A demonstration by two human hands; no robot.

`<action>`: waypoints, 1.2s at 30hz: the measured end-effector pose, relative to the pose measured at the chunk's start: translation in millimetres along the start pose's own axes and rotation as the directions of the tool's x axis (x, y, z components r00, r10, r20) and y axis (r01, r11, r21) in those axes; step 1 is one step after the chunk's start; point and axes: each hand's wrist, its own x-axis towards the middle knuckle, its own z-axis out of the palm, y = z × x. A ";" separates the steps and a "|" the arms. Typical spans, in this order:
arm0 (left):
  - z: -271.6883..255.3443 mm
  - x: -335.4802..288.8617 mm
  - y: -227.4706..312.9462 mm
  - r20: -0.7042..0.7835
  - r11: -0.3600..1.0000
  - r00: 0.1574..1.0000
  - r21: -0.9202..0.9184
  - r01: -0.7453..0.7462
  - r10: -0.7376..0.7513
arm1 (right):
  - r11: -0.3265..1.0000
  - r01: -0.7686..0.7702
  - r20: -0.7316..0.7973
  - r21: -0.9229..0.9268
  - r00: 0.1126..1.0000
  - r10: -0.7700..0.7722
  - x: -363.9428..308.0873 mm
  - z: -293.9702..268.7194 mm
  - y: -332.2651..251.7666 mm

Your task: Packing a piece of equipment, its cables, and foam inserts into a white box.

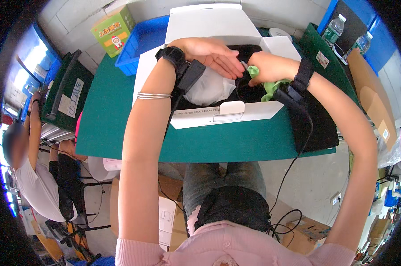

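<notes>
Above an opened white cardboard box [189, 119], both my hands work close together. My left hand [211, 55] reaches in with its fingers stretched out side by side, holding nothing I can see. Its fingertips come near the small grey tip of a part [244, 65] beside my right hand; whether they touch it I cannot tell. My right hand [273, 67] is closed on a light green cloth [271, 88], which bunches out between its fingers and below the palm. Under my left hand lies something in a white translucent plastic bag [209, 88]. Black foam [249, 91] lines the box.
The box stands on a green-topped table [236, 144]. A blue bin [128, 55] and a green-and-yellow carton [113, 32] are behind left. A black mat [315, 126] hangs near the right edge. Water bottles [334, 30] stand back right. Another person [38, 186] sits at left.
</notes>
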 end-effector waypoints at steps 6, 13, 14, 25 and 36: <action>0.8 -0.3 -0.3 0.035 1.000 0.999 -0.014 -0.011 0.012 | 0.992 -0.078 -0.054 -0.097 0.996 0.073 1.3 5.6 -8.1; 2.7 0.1 -1.1 0.123 0.999 0.992 -0.042 0.017 -0.012 | 0.997 -0.031 -0.005 -0.065 1.000 0.031 1.9 -8.4 -9.9; 2.7 0.2 -1.1 0.127 0.998 0.992 -0.053 0.027 -0.020 | 0.997 -0.064 0.022 -0.039 0.998 0.065 -1.4 -12.6 -8.6; 6.0 -0.6 -3.0 0.015 0.975 0.997 -0.210 0.072 -0.071 | 0.983 -0.079 -0.201 0.169 0.973 0.112 -25.5 -3.4 -4.7; 5.7 -0.8 -0.5 0.041 0.976 0.997 -0.210 0.065 -0.058 | 0.919 -0.244 -0.150 0.309 0.942 0.300 -11.3 3.2 -2.8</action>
